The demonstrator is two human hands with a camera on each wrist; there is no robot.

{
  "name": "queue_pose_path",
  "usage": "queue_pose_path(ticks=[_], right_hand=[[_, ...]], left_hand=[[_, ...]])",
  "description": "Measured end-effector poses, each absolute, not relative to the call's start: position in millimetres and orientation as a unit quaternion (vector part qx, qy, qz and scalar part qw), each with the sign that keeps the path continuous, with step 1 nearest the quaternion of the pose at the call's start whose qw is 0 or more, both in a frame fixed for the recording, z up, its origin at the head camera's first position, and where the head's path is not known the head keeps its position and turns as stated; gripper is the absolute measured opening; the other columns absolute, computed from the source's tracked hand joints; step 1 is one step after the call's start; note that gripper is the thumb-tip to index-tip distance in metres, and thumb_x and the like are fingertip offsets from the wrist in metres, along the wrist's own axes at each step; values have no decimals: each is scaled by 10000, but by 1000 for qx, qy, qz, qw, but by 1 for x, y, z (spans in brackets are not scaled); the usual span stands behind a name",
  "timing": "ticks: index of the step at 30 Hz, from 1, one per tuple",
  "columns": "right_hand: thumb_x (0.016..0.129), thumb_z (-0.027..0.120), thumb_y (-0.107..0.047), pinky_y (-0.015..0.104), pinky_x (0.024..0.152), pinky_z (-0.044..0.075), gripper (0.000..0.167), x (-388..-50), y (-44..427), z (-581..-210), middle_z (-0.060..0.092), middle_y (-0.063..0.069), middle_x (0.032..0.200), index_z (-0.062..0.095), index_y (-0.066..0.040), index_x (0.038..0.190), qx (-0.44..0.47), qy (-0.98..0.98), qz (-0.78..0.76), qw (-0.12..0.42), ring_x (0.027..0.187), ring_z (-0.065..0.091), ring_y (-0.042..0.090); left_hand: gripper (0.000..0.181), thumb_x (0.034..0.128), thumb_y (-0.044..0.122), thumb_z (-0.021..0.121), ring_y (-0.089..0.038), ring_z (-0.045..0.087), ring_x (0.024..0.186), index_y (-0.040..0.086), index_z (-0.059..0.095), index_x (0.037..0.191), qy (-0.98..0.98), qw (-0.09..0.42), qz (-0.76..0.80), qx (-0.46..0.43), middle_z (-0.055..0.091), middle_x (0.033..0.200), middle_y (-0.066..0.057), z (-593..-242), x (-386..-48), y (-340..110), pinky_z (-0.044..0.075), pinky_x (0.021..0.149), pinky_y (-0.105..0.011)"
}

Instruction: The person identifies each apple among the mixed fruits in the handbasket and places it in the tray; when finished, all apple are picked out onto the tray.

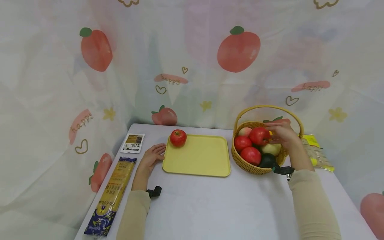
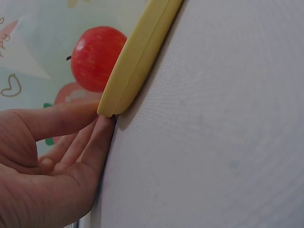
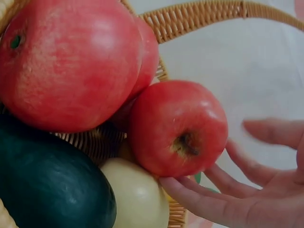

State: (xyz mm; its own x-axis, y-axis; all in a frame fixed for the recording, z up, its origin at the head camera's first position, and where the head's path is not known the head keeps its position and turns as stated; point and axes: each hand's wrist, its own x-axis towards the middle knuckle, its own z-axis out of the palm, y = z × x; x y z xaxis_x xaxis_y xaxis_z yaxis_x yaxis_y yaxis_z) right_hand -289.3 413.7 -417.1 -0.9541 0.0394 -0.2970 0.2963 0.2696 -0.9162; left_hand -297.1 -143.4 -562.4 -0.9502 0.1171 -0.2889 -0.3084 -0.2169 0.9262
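My left hand (image 1: 152, 157) lies at the left edge of a yellow tray (image 1: 198, 160). In the left wrist view, its thumb (image 2: 71, 116) touches the tray's rim and the extended fingers lie beside it. A red apple (image 1: 178, 138) sits in the tray's far left corner. At the wicker basket (image 1: 249, 168) on the right, my right hand (image 1: 283, 133) reaches over the fruit. Its fingertips touch an apple (image 3: 178, 128) from the side and below, while the thumb stands apart. The basket also holds more red fruit (image 1: 250, 156), a pale fruit (image 1: 271, 149) and a dark green one (image 1: 267, 160).
The basket's tall handle (image 1: 267, 106) arches above the fruit. A yellow-topped packet (image 1: 318, 153) lies right of the basket. Along the table's left side lie a long noodle package (image 1: 112, 193) and a small white-edged packet (image 1: 133, 143). A printed curtain (image 1: 192, 60) hangs behind the table.
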Motion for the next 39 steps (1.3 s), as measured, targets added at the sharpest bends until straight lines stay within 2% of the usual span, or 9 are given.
queue_pose_path(ticks=[3,5,6,8,11,14,21,28,39], right_hand=[[1059,480,-54,410,877,620,438,-290,420,-418,460,136,1464,727,-412,1011,99,773,-614,125,964,697,252],[1031,466,8,379,807,632,537,-290,421,-419,572,87,1243,729,-449,929,100,767,-621,127,850,699,216],[1027,467,19,376,799,633,534,-290,422,-419,589,52,1154,731,-439,957,100,764,-624,129,834,695,207],[1031,478,10,391,815,634,449,-290,421,-420,586,35,1071,731,-337,1162,103,768,-619,130,843,689,199],[1055,499,-46,419,866,631,459,-289,419,-421,542,119,1208,521,-120,1507,111,780,-602,129,909,688,189],[1067,531,-118,401,901,625,607,-288,417,-422,427,151,1387,294,46,1602,122,790,-589,123,941,673,163],[1052,619,-270,242,856,607,711,-290,411,-425,444,83,1374,302,48,1603,124,811,-564,97,883,625,28],[1062,595,-292,344,939,605,775,-291,403,-425,232,259,1609,194,49,1630,113,785,-602,96,867,686,68],[1058,605,-224,476,938,592,768,-291,404,-430,229,269,1600,174,19,1645,117,772,-619,81,870,739,195]], left_hand=[[753,834,-290,548,-289,467,1462,0,470,1524,609,141,776,-81,496,1563,-191,-562,-298,-142,447,1147,-391],[760,824,-292,554,-280,477,1455,13,483,1517,607,142,777,-87,507,1557,-177,-562,-299,-142,455,1141,-386],[761,825,-292,550,-288,473,1458,6,475,1521,609,142,775,-84,501,1560,-186,-563,-299,-142,455,1141,-392],[762,824,-292,552,-289,474,1457,7,476,1521,610,141,775,-85,502,1559,-185,-563,-299,-143,456,1139,-392],[765,825,-291,555,-292,470,1460,3,468,1526,610,143,775,-82,497,1563,-188,-565,-300,-143,456,1139,-391],[763,828,-285,562,-283,473,1459,10,470,1526,609,145,776,-82,501,1562,-180,-566,-301,-143,461,1133,-381],[761,829,-287,562,-286,473,1459,9,472,1524,610,143,774,-85,503,1559,-181,-566,-301,-142,462,1134,-384],[760,829,-287,556,-289,475,1457,11,473,1523,612,141,773,-88,503,1559,-183,-565,-301,-142,461,1136,-385],[762,823,-293,547,-296,474,1456,-3,467,1523,610,140,776,-83,500,1558,-194,-565,-301,-142,462,1133,-391]])
